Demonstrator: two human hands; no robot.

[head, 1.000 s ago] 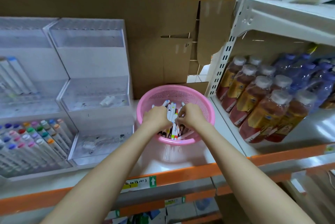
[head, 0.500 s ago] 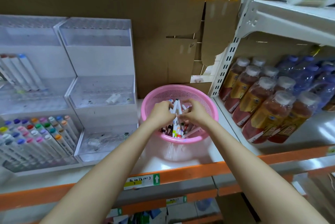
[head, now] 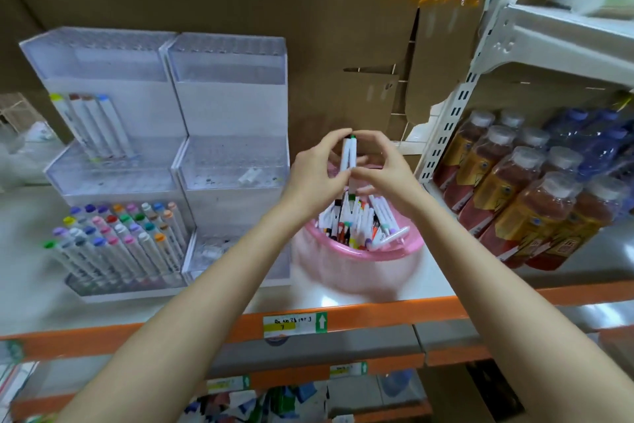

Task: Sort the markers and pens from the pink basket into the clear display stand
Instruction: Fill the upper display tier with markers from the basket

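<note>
left hand [head: 314, 177] and right hand [head: 389, 174] pinch two white markers [head: 348, 151] upright just above the pink basket [head: 343, 254], loads left inside. clear display stand [head: 226, 107]: left front tier full, right half nearly bare.

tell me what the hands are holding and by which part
Two white markers, upright over the pink basket. The left hand and right hand pinch them, thumbs on the lower barrels, forefingers at the capped tops.

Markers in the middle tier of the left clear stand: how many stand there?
4, leaning side by side in the left clear stand: yellow-green-capped marker leftmost, first brown-capped marker, second brown-capped marker, blue-capped marker rightmost. None seems hidden behind them.
</note>
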